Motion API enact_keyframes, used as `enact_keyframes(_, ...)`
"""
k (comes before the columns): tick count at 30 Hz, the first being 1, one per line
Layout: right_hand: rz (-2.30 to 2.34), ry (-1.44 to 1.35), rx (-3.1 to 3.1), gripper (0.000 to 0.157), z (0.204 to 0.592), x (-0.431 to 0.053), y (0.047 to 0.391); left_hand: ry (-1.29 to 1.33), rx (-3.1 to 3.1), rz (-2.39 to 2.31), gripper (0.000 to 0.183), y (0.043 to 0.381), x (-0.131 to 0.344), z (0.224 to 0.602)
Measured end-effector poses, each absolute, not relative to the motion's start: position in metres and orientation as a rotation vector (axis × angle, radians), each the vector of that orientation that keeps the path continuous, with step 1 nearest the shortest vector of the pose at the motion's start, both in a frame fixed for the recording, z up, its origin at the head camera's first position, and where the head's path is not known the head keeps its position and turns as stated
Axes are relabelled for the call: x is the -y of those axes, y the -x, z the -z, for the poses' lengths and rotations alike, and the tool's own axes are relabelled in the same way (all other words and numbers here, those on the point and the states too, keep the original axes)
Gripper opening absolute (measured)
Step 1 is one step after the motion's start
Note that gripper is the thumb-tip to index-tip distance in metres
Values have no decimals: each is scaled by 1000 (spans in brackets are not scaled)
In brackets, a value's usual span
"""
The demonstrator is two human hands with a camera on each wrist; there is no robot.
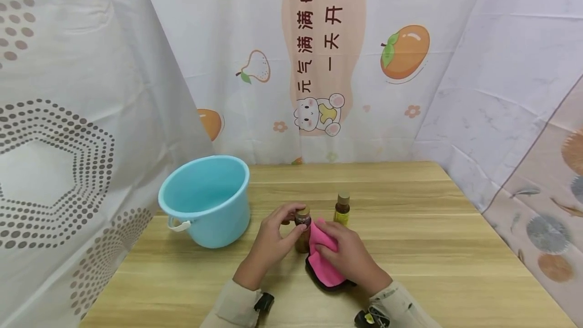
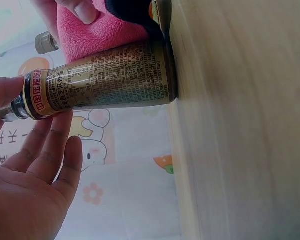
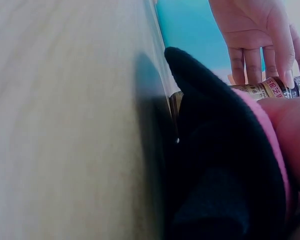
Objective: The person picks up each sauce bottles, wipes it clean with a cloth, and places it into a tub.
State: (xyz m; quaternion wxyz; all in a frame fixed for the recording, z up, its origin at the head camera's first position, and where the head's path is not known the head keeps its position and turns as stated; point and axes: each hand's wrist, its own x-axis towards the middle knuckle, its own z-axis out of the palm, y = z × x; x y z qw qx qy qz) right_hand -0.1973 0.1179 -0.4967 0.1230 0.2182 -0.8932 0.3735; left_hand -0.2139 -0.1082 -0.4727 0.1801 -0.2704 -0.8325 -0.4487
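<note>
A brown glass sesame oil bottle [image 1: 302, 239] with a gold-toned cap stands on the wooden table. My left hand [image 1: 269, 241] grips it near the neck, thumb on one side and fingers on the other. In the left wrist view, the gold label with dense print on the bottle [image 2: 115, 80] shows clearly. My right hand [image 1: 348, 254] holds a pink cloth [image 1: 324, 271] with a black underside against the bottle's side. Seen from the right wrist, the dark side of the cloth [image 3: 215, 145] hangs down and hides much of the bottle.
Behind my right hand stands a second small bottle [image 1: 342, 211] with a yellow label and a brownish cap. A light blue bucket [image 1: 223, 216] with a white handle grip sits at the table's left. Printed curtains [image 1: 255, 115] hang beyond the table's back edge.
</note>
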Motion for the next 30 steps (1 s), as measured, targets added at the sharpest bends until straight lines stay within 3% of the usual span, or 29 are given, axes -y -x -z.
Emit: enact_keyframes(30,-1150,-677,2417,55,493,-114,196,790,2301,1271,42,214,109,474)
